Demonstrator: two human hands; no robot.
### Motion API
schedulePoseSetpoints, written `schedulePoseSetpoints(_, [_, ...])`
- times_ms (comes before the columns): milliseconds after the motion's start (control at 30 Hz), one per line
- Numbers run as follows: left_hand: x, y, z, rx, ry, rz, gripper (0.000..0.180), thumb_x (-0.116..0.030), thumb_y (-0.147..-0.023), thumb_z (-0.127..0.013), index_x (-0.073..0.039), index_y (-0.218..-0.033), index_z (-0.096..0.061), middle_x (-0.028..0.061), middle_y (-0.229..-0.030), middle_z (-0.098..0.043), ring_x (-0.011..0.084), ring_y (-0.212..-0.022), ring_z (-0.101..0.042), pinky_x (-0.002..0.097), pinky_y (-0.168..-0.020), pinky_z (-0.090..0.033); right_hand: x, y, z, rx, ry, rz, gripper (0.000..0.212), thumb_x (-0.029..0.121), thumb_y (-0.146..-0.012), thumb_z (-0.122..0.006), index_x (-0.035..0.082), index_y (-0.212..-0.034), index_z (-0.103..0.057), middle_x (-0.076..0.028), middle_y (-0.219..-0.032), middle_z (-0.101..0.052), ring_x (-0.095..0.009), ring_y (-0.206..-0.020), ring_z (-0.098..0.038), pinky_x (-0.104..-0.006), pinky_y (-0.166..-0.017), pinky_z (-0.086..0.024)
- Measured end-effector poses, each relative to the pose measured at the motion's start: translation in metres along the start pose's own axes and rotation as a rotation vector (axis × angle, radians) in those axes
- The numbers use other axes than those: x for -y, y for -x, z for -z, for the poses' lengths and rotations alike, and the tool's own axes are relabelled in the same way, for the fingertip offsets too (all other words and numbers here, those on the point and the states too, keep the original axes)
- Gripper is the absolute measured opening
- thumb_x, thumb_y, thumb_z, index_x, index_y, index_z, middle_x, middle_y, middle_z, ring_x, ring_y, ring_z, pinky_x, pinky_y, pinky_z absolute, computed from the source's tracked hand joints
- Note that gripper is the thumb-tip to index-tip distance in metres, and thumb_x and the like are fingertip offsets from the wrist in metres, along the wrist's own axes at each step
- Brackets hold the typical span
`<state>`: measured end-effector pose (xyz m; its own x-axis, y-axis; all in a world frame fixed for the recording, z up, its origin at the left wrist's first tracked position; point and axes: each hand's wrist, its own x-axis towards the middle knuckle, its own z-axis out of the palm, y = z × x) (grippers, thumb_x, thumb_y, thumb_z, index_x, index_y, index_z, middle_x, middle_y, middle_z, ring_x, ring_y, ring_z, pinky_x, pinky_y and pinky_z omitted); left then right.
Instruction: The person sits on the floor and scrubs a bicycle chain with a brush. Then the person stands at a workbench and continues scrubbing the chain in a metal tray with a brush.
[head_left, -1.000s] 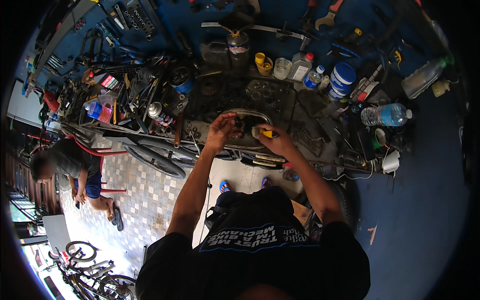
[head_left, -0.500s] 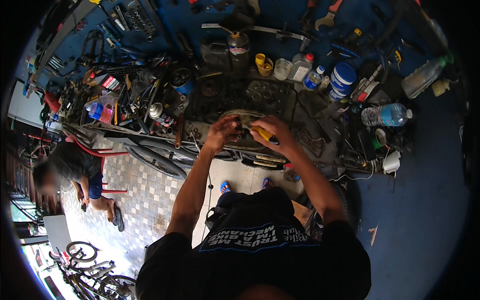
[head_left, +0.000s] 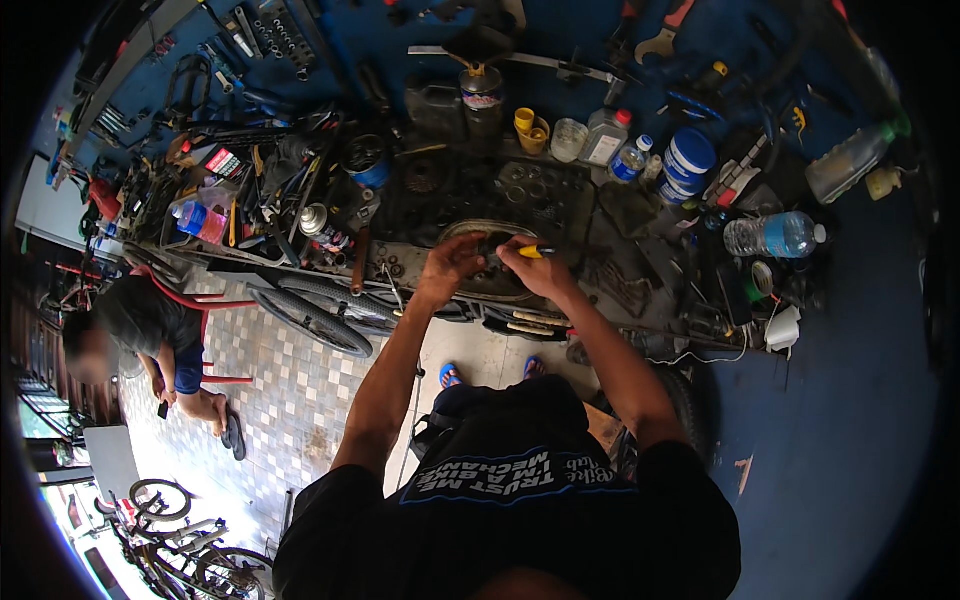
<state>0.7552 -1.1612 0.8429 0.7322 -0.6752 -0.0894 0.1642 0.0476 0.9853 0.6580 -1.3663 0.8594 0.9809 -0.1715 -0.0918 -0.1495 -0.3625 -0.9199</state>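
Both hands meet over an oval tray (head_left: 472,226) on the workbench. My right hand (head_left: 535,272) is closed around a yellow-and-black handled screwdriver (head_left: 538,252), whose tip is hidden among the fingers. Close beside it, my left hand (head_left: 450,268) pinches a small dark part (head_left: 490,245), too dark and small to name. The fingertips of the two hands nearly touch at this part. Behind them lies a dark mat (head_left: 560,195) with several rings and a toothed sprocket (head_left: 425,174) on it.
Bottles and tubs line the back, among them a blue-and-white tub (head_left: 688,160). A water bottle (head_left: 775,235) lies at right. Left of the hands are a spray can (head_left: 322,225) and a hammer (head_left: 360,262). A bicycle wheel (head_left: 310,318) stands below. A person (head_left: 155,335) sits at left.
My right hand has turned and shifted slightly left, so the screwdriver handle now points sideways instead of down toward the lower right. My left hand has barely moved.
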Motion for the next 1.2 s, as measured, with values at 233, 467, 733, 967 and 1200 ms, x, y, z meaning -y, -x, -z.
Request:
schedulePoseSetpoints(233, [0.010, -0.002, 0.016, -0.082, 0.180, -0.027, 0.045, -0.001, -0.096, -0.074, -0.008, -0.139, -0.060, 0.0103, -0.133, -0.063, 0.0193, -0.115, -0.065, 0.0365, -0.098, -0.059, 0.002, 0.008, 0.016, 0.033, -0.349, -0.183, 0.036, 0.038, -0.109, -0.058, 0.013, -0.133, -0.068, -0.001, -0.093, -0.073, -0.010, -0.074, -0.071, -0.0257, -0.056, -0.050])
schedulePoseSetpoints(467, [-0.002, 0.001, 0.015, -0.071, 0.379, 0.158, 0.039, -0.008, -0.101, -0.071, -0.004, -0.139, -0.061, 0.0110, -0.125, -0.068, 0.0240, -0.105, -0.073, 0.0363, -0.088, -0.063, -0.015, 0.034, 0.018, -0.110, 0.440, 0.453, 0.030, 0.026, -0.096, -0.075, 0.006, -0.117, -0.068, -0.013, -0.089, -0.068, -0.029, -0.084, -0.069, -0.0393, -0.075, -0.057])
schedulePoseSetpoints(733, [-0.002, 0.004, 0.021, -0.080, 0.388, 0.238, 0.034, -0.027, -0.102, -0.073, 0.000, -0.123, -0.067, 0.0083, -0.105, -0.073, 0.0225, -0.094, -0.074, 0.0337, -0.076, -0.061, 0.019, 0.036, 0.027, -0.157, 0.493, 0.524, 0.030, 0.029, -0.093, -0.079, 0.011, -0.116, -0.072, -0.012, -0.099, -0.072, -0.032, -0.094, -0.066, -0.0439, -0.080, -0.056])
schedulePoseSetpoints(967, [0.006, -0.001, 0.022, -0.031, 0.433, 0.395, 0.032, -0.031, -0.105, -0.069, -0.001, -0.114, -0.069, 0.0092, -0.102, -0.073, 0.0218, -0.093, -0.071, 0.0377, -0.080, -0.060, 0.038, 0.011, 0.003, -0.204, 0.715, 0.886, 0.029, 0.031, -0.091, -0.080, 0.015, -0.115, -0.076, -0.005, -0.110, -0.074, -0.027, -0.106, -0.065, -0.0420, -0.091, -0.056])
schedulePoseSetpoints(1200, [0.003, 0.007, 0.012, -0.051, 0.226, 0.188, 0.039, -0.019, -0.104, -0.070, 0.000, -0.137, -0.062, 0.0103, -0.119, -0.069, 0.0220, -0.106, -0.067, 0.0425, -0.093, -0.060, 0.014, 0.007, -0.006, -0.127, 0.135, 0.198, 0.025, 0.029, -0.092, -0.079, 0.008, -0.106, -0.075, -0.010, -0.085, -0.074, -0.031, -0.077, -0.069, -0.0407, -0.072, -0.056])
